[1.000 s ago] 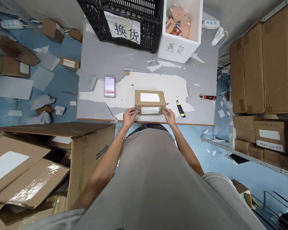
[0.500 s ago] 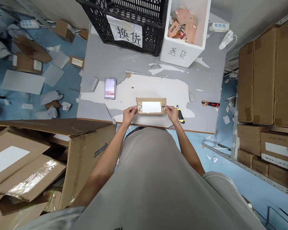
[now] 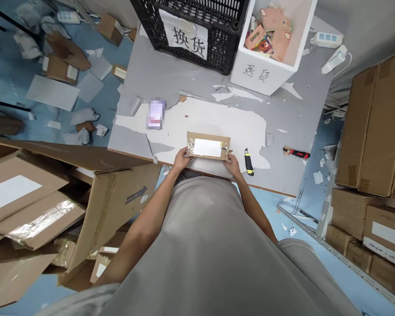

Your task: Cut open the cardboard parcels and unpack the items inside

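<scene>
A small brown cardboard box [image 3: 191, 139] with a white label and shiny clear tape lies in front of me at the table's near edge. My left hand [image 3: 182, 159] grips its lower left corner, fingers closed on it. At the lower right corner my right hand [image 3: 232, 164] holds the same box between thumb and fingers. Just right of that hand rests a black and yellow utility knife [image 3: 249, 162]. Further right lies a red and black cutter [image 3: 296, 152]. A phone-like thing [image 3: 156, 113], blurred out, sits to the left on the table.
At the back stand a black plastic crate [image 3: 197, 57] and a white foam box [image 3: 266, 79] holding pink packets. A big carton [image 3: 118, 206] full of parcels is at my left. Stacked cartons [image 3: 365, 127] fill the right side. Paper scraps litter the grey table [image 3: 283, 175].
The view has turned a little. Both hands have shifted from the box's short ends down to its lower corners, still holding it, and the box now sits slightly tilted.
</scene>
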A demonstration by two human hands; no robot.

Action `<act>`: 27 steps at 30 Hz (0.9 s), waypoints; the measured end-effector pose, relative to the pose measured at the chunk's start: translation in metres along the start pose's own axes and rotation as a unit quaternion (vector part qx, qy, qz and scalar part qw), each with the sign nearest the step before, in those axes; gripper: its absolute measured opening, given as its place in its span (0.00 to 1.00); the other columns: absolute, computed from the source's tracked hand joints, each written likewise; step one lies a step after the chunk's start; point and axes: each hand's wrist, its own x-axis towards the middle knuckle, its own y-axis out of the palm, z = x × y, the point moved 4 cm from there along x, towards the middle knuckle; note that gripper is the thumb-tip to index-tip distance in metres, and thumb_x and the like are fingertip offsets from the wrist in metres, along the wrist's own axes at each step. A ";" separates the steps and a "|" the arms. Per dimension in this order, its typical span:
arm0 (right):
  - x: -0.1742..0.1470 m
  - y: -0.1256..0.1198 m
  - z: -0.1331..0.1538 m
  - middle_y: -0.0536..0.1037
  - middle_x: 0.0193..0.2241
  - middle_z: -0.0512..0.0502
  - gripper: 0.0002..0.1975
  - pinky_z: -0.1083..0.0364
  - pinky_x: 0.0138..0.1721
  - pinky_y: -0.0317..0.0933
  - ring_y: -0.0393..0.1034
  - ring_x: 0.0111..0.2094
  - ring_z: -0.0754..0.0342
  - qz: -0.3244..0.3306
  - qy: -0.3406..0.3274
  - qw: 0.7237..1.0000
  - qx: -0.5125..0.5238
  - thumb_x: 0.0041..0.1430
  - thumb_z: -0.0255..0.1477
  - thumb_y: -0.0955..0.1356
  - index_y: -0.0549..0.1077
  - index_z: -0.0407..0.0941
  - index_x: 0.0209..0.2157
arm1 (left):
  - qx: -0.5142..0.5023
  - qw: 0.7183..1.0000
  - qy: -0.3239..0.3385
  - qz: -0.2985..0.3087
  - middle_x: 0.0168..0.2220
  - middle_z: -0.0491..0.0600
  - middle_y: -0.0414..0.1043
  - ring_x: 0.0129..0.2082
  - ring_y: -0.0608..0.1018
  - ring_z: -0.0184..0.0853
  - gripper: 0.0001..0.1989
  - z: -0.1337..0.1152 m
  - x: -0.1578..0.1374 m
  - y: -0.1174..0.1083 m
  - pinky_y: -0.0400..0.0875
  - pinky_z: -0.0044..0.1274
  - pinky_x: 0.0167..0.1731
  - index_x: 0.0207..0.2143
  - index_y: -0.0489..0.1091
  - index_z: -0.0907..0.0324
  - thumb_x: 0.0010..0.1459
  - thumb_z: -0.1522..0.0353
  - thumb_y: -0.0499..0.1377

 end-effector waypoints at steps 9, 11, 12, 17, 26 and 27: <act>-0.015 -0.043 0.042 0.84 0.54 0.36 0.24 0.41 0.67 0.75 0.78 0.60 0.39 -0.042 -0.098 0.993 0.047 0.71 0.53 0.71 0.86 0.48 0.50 | -0.078 0.996 -0.018 -0.027 0.57 0.56 0.88 0.58 0.86 0.49 0.22 -0.033 -0.022 -0.022 0.79 0.38 0.67 0.51 0.89 0.59 0.56 0.58 0.72; -0.014 -0.047 0.051 0.84 0.48 0.37 0.26 0.42 0.63 0.76 0.79 0.55 0.40 -0.051 -0.097 0.994 0.027 0.74 0.57 0.68 0.84 0.48 0.44 | -0.048 0.998 -0.019 -0.048 0.56 0.57 0.88 0.56 0.86 0.47 0.23 -0.036 -0.022 -0.026 0.79 0.36 0.65 0.50 0.89 0.59 0.60 0.54 0.71; -0.012 -0.046 0.054 0.84 0.44 0.37 0.27 0.43 0.62 0.76 0.79 0.53 0.40 -0.049 -0.091 0.995 0.014 0.74 0.58 0.67 0.82 0.49 0.40 | -0.030 0.998 -0.027 -0.052 0.54 0.57 0.88 0.55 0.86 0.47 0.23 -0.035 -0.021 -0.027 0.79 0.36 0.65 0.49 0.89 0.59 0.60 0.53 0.71; -0.007 -0.034 0.045 0.83 0.35 0.40 0.29 0.44 0.58 0.75 0.79 0.47 0.41 -0.024 -0.035 0.999 -0.022 0.74 0.59 0.65 0.72 0.52 0.28 | -0.011 0.994 -0.099 -0.034 0.48 0.59 0.90 0.49 0.88 0.48 0.20 -0.015 -0.017 -0.024 0.81 0.39 0.62 0.42 0.88 0.59 0.60 0.52 0.71; -0.026 -0.030 0.029 0.88 0.59 0.35 0.24 0.40 0.65 0.77 0.82 0.62 0.40 -0.006 0.001 0.995 0.102 0.65 0.48 0.76 0.87 0.45 0.53 | -0.075 0.990 -0.114 -0.044 0.56 0.62 0.88 0.58 0.88 0.51 0.20 0.006 -0.033 -0.014 0.79 0.44 0.69 0.47 0.84 0.60 0.51 0.64 0.71; -0.026 -0.030 0.033 0.88 0.58 0.36 0.24 0.41 0.65 0.78 0.82 0.61 0.39 -0.005 -0.007 0.995 0.100 0.64 0.48 0.76 0.88 0.46 0.52 | -0.074 0.991 -0.107 -0.043 0.56 0.61 0.88 0.58 0.87 0.52 0.20 0.003 -0.035 -0.014 0.79 0.43 0.69 0.47 0.85 0.59 0.49 0.65 0.71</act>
